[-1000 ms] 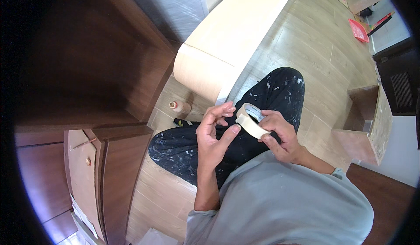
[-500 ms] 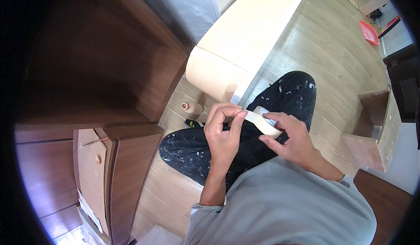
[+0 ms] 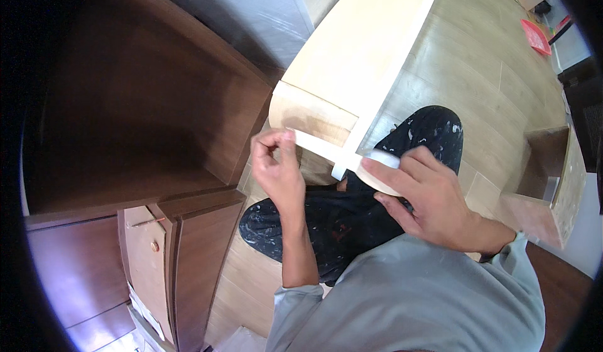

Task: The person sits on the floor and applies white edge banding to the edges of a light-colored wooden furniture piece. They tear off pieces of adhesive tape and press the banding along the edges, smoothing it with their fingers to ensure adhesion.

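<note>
Big dark brown cabinet (image 3: 125,119) fills the left of my view, open shelf recess on top, a lighter door (image 3: 147,258) with a small round knob lower left. Pale wood-plank floor (image 3: 477,63) runs off to the far right. A light beige board (image 3: 352,50) lies across the middle far, its rounded near end just beyond my hands; a white strip runs along its right edge. My grey shirt (image 3: 414,302) takes the near right, my dark paint-spattered trousers (image 3: 352,220) sit between it and the board. An open wooden box (image 3: 553,182) stands at the right edge; a red tray (image 3: 537,36) lies far right (small, details unclear). My right hand (image 3: 433,201) is wrapped around a roll of pale masking tape (image 3: 377,170), fingers over its top, thumb under; roll sits centre, above my knee. My left hand (image 3: 276,170) is left of it, thumb and forefinger pinched on the free end of the tape strip (image 3: 317,146), which is pulled out taut between the pinch and the roll, just in front of the board's near end.
</note>
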